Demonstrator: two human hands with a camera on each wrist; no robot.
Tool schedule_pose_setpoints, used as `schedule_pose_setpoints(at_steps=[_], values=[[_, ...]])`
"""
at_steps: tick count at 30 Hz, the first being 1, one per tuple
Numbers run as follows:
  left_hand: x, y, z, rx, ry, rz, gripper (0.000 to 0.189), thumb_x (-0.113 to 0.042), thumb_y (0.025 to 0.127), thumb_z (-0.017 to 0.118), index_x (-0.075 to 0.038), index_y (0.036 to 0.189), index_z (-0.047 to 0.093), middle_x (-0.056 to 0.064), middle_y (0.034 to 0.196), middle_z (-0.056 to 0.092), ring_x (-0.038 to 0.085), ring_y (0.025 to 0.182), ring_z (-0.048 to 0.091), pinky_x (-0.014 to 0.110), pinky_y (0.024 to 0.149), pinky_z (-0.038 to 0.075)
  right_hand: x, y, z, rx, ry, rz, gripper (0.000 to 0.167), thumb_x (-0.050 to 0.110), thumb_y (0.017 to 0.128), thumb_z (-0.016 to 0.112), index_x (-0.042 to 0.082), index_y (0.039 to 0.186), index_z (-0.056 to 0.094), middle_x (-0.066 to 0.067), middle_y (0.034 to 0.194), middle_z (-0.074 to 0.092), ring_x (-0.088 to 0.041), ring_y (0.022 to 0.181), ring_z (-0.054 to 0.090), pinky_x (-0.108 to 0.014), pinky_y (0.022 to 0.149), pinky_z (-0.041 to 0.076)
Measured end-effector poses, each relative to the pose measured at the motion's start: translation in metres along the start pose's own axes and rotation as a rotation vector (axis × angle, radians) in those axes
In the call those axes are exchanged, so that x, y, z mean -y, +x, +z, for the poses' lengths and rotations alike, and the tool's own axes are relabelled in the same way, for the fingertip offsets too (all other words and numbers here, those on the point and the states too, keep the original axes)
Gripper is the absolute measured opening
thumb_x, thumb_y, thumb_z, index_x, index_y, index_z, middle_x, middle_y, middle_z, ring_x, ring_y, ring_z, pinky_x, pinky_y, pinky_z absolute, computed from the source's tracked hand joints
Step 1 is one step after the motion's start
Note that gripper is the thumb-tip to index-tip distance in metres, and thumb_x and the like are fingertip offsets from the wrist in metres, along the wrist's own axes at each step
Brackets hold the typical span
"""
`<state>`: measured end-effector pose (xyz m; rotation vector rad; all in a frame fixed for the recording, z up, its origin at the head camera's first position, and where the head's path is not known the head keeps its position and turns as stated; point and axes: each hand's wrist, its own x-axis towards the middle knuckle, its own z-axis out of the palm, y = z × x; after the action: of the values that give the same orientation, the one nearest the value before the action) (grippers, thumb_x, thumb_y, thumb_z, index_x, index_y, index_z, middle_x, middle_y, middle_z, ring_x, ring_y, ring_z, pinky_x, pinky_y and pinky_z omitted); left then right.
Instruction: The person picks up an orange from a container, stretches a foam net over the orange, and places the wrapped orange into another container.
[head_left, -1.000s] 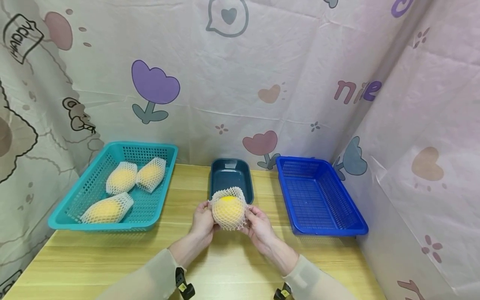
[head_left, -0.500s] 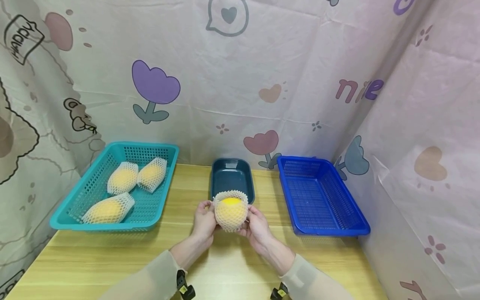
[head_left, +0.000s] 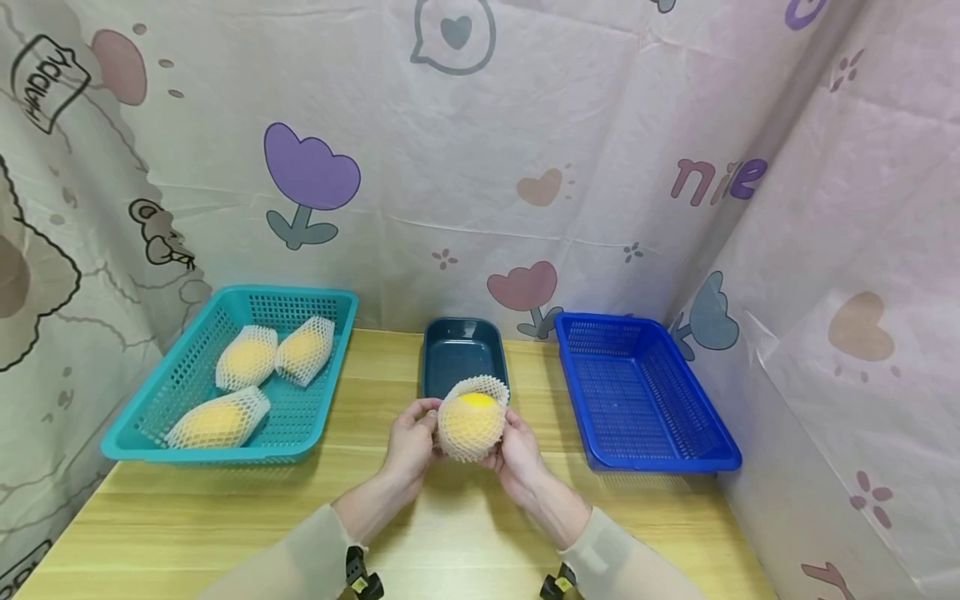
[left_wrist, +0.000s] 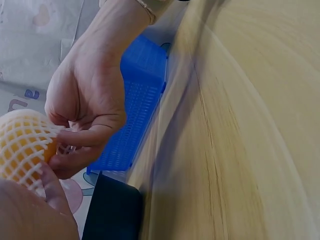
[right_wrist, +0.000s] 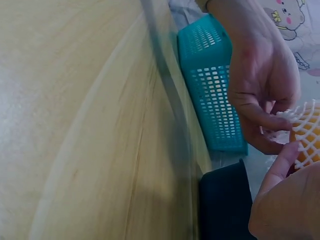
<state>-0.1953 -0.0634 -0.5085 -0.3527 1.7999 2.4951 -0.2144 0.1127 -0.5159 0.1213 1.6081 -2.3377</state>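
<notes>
A round yellow fruit (head_left: pixel 471 422) sits inside a white foam fruit net (head_left: pixel 467 442) held up over the middle of the table. The net's mouth is loose at the top, and bare yellow skin shows there. My left hand (head_left: pixel 409 440) grips the net's left side with thumb and fingers. On the opposite side, my right hand (head_left: pixel 521 457) pinches the net; in the left wrist view, that right hand (left_wrist: pixel 90 105) has its fingers curled at the mesh edge. The right wrist view shows my left hand (right_wrist: pixel 265 90) pinching the mesh too. The fruit's underside is hidden.
A teal basket (head_left: pixel 339 367) on the left holds several yellow fruits in foam nets (head_left: pixel 246 358). Behind the hands stands a small dark teal tray (head_left: pixel 463 360), its front partly covered. A blue basket (head_left: pixel 637 408) stands on the right. Printed cloth (head_left: pixel 450 167) hangs behind.
Both hands have kept hold of the net. The fruit and net have shifted slightly right and now tilt that way. The baskets and tray have not moved.
</notes>
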Motion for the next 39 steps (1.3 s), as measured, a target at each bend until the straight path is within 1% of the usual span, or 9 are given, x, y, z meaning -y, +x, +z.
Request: schedule_pose_setpoints(at_steps=[4, 6, 10, 14, 18, 22, 26, 32, 39], values=[[-0.001, -0.003, -0.004, 0.049, 0.016, 0.015, 0.042, -0.029, 0.123, 0.042, 0.0, 0.145, 0.063, 0.013, 0.129, 0.07, 0.015, 0.095, 0.072, 0.032, 0.075, 0.064, 0.001, 0.001, -0.001, 0.001, 0.008, -0.014, 0.047, 0.006, 0.116, 0.04, 0.002, 0.163, 0.047, 0.008, 0.091, 0.082, -0.002, 0.07, 0.074, -0.019, 0.06, 0.059], [0.0, -0.005, -0.006, 0.079, 0.059, 0.06, 0.05, -0.037, 0.122, 0.045, 0.001, 0.151, 0.06, 0.021, 0.145, 0.066, 0.02, 0.107, 0.075, 0.037, 0.083, 0.069, 0.002, 0.001, -0.001, -0.002, 0.008, -0.013, 0.048, 0.006, 0.116, 0.041, 0.003, 0.163, 0.047, 0.008, 0.091, 0.082, -0.002, 0.071, 0.074, -0.02, 0.061, 0.059], [0.002, -0.009, -0.008, 0.139, 0.227, 0.202, 0.061, -0.032, 0.113, 0.067, -0.002, 0.164, 0.05, 0.027, 0.165, 0.054, 0.037, 0.135, 0.069, 0.047, 0.104, 0.067, 0.003, 0.0, -0.001, -0.015, 0.01, -0.007, 0.042, 0.008, 0.117, 0.042, 0.003, 0.157, 0.051, 0.007, 0.09, 0.081, -0.002, 0.071, 0.074, -0.02, 0.062, 0.06], [0.006, -0.013, -0.01, 0.188, 0.373, 0.312, 0.093, -0.021, 0.096, 0.091, -0.005, 0.172, 0.039, 0.026, 0.173, 0.048, 0.048, 0.153, 0.058, 0.056, 0.121, 0.056, 0.002, -0.001, -0.001, -0.031, 0.005, 0.002, 0.031, 0.01, 0.118, 0.044, 0.004, 0.145, 0.058, 0.006, 0.089, 0.08, -0.003, 0.07, 0.073, -0.019, 0.063, 0.061], [0.008, -0.014, -0.011, 0.188, 0.403, 0.353, 0.098, -0.023, 0.088, 0.098, -0.009, 0.169, 0.043, 0.02, 0.167, 0.058, 0.044, 0.148, 0.063, 0.059, 0.123, 0.053, 0.001, -0.004, 0.001, -0.016, -0.011, 0.011, 0.022, 0.01, 0.117, 0.046, 0.008, 0.131, 0.064, 0.007, 0.086, 0.077, -0.003, 0.067, 0.069, -0.018, 0.061, 0.057], [0.008, -0.014, -0.01, 0.176, 0.395, 0.372, 0.087, -0.02, 0.087, 0.098, -0.011, 0.161, 0.054, 0.015, 0.151, 0.07, 0.029, 0.131, 0.072, 0.04, 0.113, 0.058, -0.001, -0.005, 0.003, 0.02, -0.025, 0.022, 0.02, 0.013, 0.118, 0.047, 0.01, 0.129, 0.063, 0.007, 0.086, 0.075, -0.002, 0.067, 0.068, -0.018, 0.059, 0.055], [0.006, -0.015, -0.01, 0.185, 0.344, 0.355, 0.085, -0.013, 0.086, 0.098, -0.01, 0.16, 0.054, 0.016, 0.149, 0.069, 0.022, 0.125, 0.071, 0.024, 0.105, 0.058, -0.002, -0.006, 0.002, 0.042, -0.037, 0.03, 0.022, 0.014, 0.119, 0.045, 0.009, 0.133, 0.062, 0.007, 0.087, 0.077, -0.003, 0.069, 0.07, -0.018, 0.06, 0.056], [0.0, -0.016, -0.011, 0.182, 0.276, 0.35, 0.087, -0.006, 0.086, 0.095, -0.006, 0.161, 0.051, 0.021, 0.151, 0.065, 0.028, 0.129, 0.07, 0.021, 0.103, 0.06, 0.0, -0.005, 0.001, 0.068, -0.058, 0.028, 0.014, 0.016, 0.117, 0.05, 0.012, 0.122, 0.063, 0.006, 0.092, 0.079, -0.004, 0.073, 0.074, -0.019, 0.065, 0.061], [-0.011, -0.016, -0.018, 0.155, 0.302, 0.36, 0.087, -0.008, 0.086, 0.095, -0.008, 0.161, 0.052, 0.024, 0.148, 0.067, 0.031, 0.126, 0.072, 0.022, 0.098, 0.062, 0.004, -0.006, -0.004, 0.094, -0.109, 0.012, 0.01, 0.017, 0.115, 0.057, 0.014, 0.121, 0.064, 0.008, 0.093, 0.078, -0.004, 0.071, 0.073, -0.02, 0.065, 0.062]])
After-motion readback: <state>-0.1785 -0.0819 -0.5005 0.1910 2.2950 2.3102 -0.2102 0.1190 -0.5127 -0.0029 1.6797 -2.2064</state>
